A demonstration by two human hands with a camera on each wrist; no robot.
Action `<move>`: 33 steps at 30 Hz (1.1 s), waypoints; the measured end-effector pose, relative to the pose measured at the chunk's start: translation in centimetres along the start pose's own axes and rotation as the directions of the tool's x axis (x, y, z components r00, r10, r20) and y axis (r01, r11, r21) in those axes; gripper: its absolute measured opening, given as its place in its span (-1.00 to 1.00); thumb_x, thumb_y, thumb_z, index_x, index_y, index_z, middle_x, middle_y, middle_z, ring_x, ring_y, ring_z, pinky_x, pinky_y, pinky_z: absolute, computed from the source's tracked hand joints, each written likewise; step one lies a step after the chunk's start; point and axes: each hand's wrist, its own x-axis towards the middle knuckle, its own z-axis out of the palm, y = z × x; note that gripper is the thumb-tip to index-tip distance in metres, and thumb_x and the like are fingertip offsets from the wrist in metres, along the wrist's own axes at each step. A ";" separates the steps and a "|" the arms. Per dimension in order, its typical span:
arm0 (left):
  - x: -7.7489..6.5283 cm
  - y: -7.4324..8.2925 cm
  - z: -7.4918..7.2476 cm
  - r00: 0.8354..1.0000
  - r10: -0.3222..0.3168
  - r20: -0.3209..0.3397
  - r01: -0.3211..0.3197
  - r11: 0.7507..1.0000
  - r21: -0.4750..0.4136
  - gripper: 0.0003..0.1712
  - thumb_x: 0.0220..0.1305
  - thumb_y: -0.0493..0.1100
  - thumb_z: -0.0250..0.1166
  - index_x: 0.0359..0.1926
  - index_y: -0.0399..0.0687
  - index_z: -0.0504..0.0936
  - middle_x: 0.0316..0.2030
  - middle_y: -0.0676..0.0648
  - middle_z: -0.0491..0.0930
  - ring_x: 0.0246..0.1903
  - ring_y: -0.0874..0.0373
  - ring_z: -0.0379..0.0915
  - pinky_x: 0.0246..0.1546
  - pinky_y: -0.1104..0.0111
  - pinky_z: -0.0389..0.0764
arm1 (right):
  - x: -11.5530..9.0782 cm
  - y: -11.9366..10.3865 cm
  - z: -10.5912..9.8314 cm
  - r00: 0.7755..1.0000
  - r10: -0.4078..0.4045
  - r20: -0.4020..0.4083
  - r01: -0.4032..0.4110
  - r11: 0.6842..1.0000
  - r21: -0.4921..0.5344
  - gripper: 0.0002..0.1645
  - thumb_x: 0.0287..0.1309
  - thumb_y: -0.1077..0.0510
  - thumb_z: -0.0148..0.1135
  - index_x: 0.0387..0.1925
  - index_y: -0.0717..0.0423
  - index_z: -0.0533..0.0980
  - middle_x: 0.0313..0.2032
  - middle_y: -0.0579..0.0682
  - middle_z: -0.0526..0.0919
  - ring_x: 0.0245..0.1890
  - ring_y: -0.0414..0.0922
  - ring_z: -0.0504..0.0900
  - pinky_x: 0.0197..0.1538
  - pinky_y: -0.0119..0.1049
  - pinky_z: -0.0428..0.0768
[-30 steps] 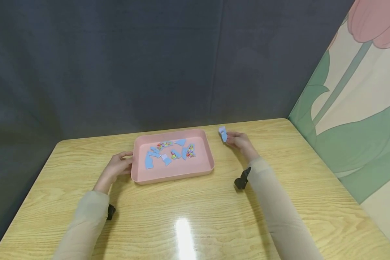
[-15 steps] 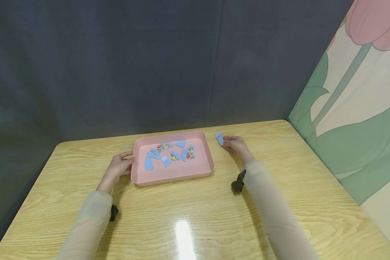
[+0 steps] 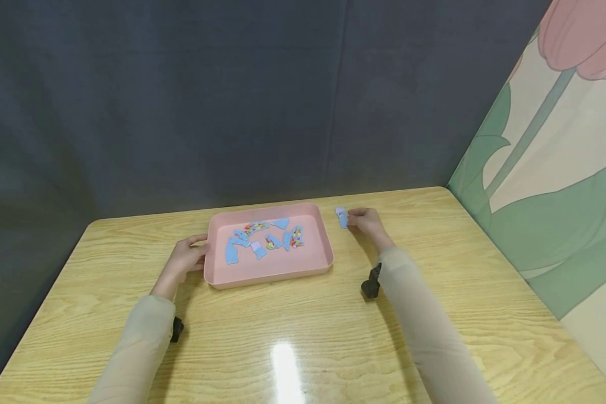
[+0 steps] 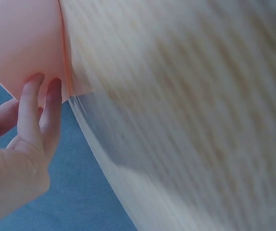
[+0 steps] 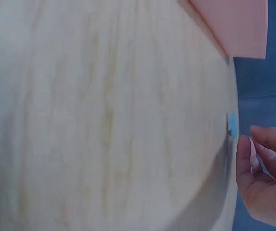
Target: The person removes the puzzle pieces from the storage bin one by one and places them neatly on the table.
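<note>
In the head view my left hand (image 3: 183,258) touches the left wall of a pink tray (image 3: 267,275). The left wrist view shows its fairly straight fingers (image 4: 30,115) against the tray's outer side. Several flat pieces lie inside the tray, some plain light blue (image 3: 232,252), others with multicoloured patterns (image 3: 296,237). Right of the tray, a light blue piece with a pale lavender end (image 3: 341,217) lies on the table by the fingertips of my right hand (image 3: 368,225). In the right wrist view, a narrow gap separates this blue piece (image 5: 232,124) from the loosely bent fingers.
The wooden table (image 3: 242,336) has its far edge just behind the tray. A dark curtain (image 3: 222,101) hangs behind it. At the right stands a wall with a painted tulip (image 3: 545,196).
My right hand has moved slightly left and down with the blue and lavender piece, laid it on the table and let it go. My left hand stays at the tray.
</note>
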 end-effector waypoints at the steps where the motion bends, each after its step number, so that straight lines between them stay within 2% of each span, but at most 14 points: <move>1: 0.0 0.0 0.0 1.000 0.002 0.002 -0.002 1.000 0.000 -0.40 0.46 -0.13 -0.06 0.42 -0.28 0.13 0.22 -0.47 0.36 -0.07 0.05 0.57 -0.09 0.29 0.66 | 0.0 -0.2 0.1 1.000 -0.004 0.000 0.004 1.000 0.001 -0.50 0.32 0.29 -0.02 0.25 0.42 0.32 0.22 0.35 0.41 0.08 0.04 0.52 0.24 -0.19 0.50; 6: 0.0 -0.1 0.0 1.000 0.007 0.008 -0.007 1.000 0.000 -0.41 0.46 -0.14 -0.07 0.42 -0.27 0.13 0.22 -0.46 0.36 -0.04 0.01 0.55 -0.06 0.27 0.65 | -0.6 -2.0 0.8 0.998 -0.052 0.032 0.052 0.999 -0.007 -0.48 0.34 0.24 0.00 0.27 0.36 0.32 0.24 0.33 0.41 0.16 0.13 0.48 0.27 -0.11 0.48; 10: 0.2 0.0 0.0 1.000 0.002 0.011 -0.002 1.000 -0.001 -0.41 0.46 -0.13 -0.07 0.42 -0.26 0.12 0.23 -0.46 0.35 -0.02 0.00 0.54 -0.06 0.28 0.65 | -0.9 -3.5 2.2 0.992 -0.119 0.045 0.118 0.993 0.010 -0.50 0.34 0.23 0.02 0.25 0.37 0.34 0.20 0.34 0.45 0.17 0.17 0.48 0.25 -0.09 0.49; 13: 0.2 0.0 -0.1 1.000 -0.003 0.005 0.003 1.000 -0.002 -0.41 0.46 -0.13 -0.07 0.42 -0.26 0.13 0.24 -0.46 0.35 -0.02 0.01 0.54 -0.07 0.31 0.65 | -1.1 -4.5 3.6 0.985 -0.158 0.067 0.157 0.987 0.018 -0.53 0.32 0.29 0.04 0.23 0.37 0.36 0.17 0.35 0.46 0.15 0.16 0.50 0.22 -0.09 0.51; 17: 0.3 -0.1 -0.2 1.000 -0.008 -0.009 0.008 1.000 0.000 -0.41 0.46 -0.14 -0.07 0.42 -0.26 0.13 0.24 -0.45 0.35 -0.04 0.03 0.55 -0.09 0.32 0.66 | -1.4 -5.5 5.6 0.979 -0.166 0.119 0.165 0.986 0.017 -0.52 0.24 0.40 0.05 0.21 0.34 0.40 0.14 0.33 0.50 0.12 0.11 0.53 0.19 -0.12 0.54; 21: 0.3 -0.3 -0.3 1.000 -0.009 -0.013 0.009 1.000 0.002 -0.40 0.45 -0.14 -0.06 0.42 -0.28 0.13 0.23 -0.46 0.36 -0.14 0.12 0.56 -0.12 0.33 0.66 | -1.7 -5.7 7.4 0.971 -0.169 0.171 0.171 0.985 0.006 -0.51 0.20 0.44 0.07 0.19 0.31 0.43 0.11 0.31 0.54 0.08 0.08 0.56 0.16 -0.16 0.56; 24: 0.4 -0.3 -0.3 1.000 -0.005 -0.016 0.005 1.000 0.003 -0.41 0.45 -0.15 -0.06 0.41 -0.29 0.14 0.23 -0.47 0.36 -0.21 0.20 0.55 -0.14 0.35 0.65 | -1.7 -5.6 8.4 0.952 -0.224 0.210 0.236 0.971 -0.029 -0.53 0.17 0.46 0.07 0.15 0.36 0.44 0.06 0.33 0.56 0.07 0.12 0.57 0.07 -0.27 0.60; 28: 0.3 -0.3 -0.4 1.000 -0.007 -0.018 0.007 1.000 0.000 -0.41 0.45 -0.15 -0.05 0.41 -0.30 0.14 0.23 -0.47 0.36 -0.23 0.23 0.55 -0.18 0.37 0.65 | -1.5 -5.1 9.6 0.917 -0.306 0.255 0.329 0.943 -0.052 -0.55 0.11 0.51 0.08 0.09 0.49 0.43 0.00 0.42 0.56 0.02 0.19 0.57 -0.18 -0.43 0.60; 31: 0.2 -0.4 -0.5 1.000 -0.002 -0.010 0.002 1.000 0.002 -0.40 0.45 -0.15 -0.06 0.41 -0.31 0.13 0.23 -0.47 0.36 -0.23 0.24 0.55 -0.19 0.39 0.65 | -1.3 -4.6 10.4 0.910 -0.326 0.255 0.348 0.936 -0.045 -0.57 0.05 0.55 0.11 0.02 0.54 0.46 -0.07 0.44 0.59 -0.05 0.19 0.61 -0.25 -0.39 0.62; 33: 0.2 -0.4 -0.6 1.000 -0.003 -0.007 0.003 1.000 0.004 -0.40 0.46 -0.14 -0.06 0.41 -0.30 0.13 0.23 -0.47 0.36 -0.23 0.24 0.55 -0.19 0.39 0.65 | -0.7 -4.1 10.9 0.906 -0.351 0.238 0.372 0.927 -0.048 -0.62 -0.02 0.55 0.14 -0.07 0.52 0.53 -0.18 0.39 0.66 -0.16 0.13 0.66 -0.28 -0.36 0.66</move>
